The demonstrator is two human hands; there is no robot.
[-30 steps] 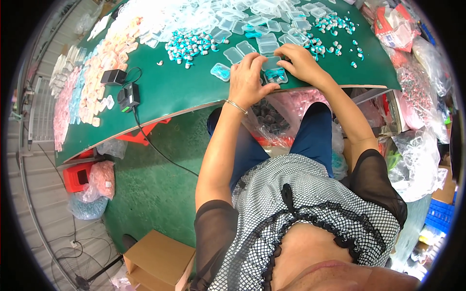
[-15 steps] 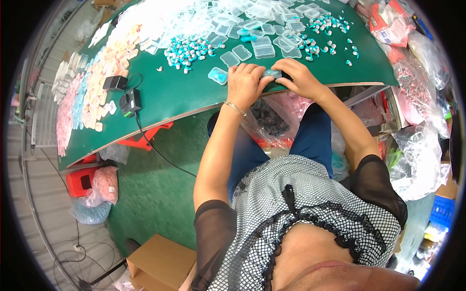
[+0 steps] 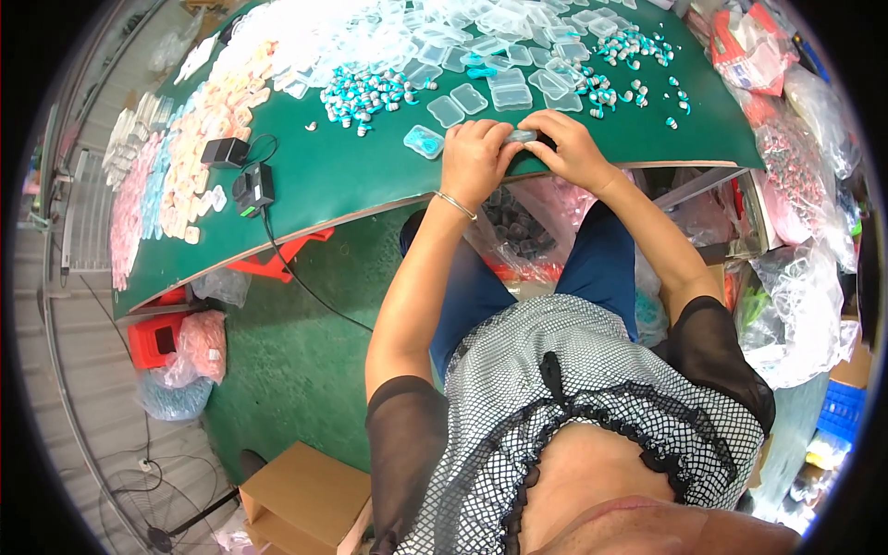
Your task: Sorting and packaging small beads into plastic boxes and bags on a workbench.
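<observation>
Between my two hands, at the near edge of the green table [image 3: 305, 190], is a small clear plastic case [image 3: 521, 136]. My left hand [image 3: 474, 157] grips its left end with thumb and fingers. On the other end my right hand [image 3: 566, 148] is closed the same way; fingers hide much of the case. Just left of my left hand lies another clear case [image 3: 424, 141] with something turquoise inside. Two open clear case halves [image 3: 446, 112] rest beyond it, near a larger open case [image 3: 510, 91].
Turquoise-and-white earplug-like pieces [image 3: 365, 97] form a pile at left, and a second pile [image 3: 634, 46] lies at right. Many clear cases [image 3: 407, 28] cover the far side. Peach cases [image 3: 190, 185] and a black charger [image 3: 252, 190] with a cable sit at left. Plastic bags [image 3: 786, 148] crowd the right.
The case has tilted slightly in my hands and shows a narrower side. My hands stay almost in place, and the whole view has shifted a little.
</observation>
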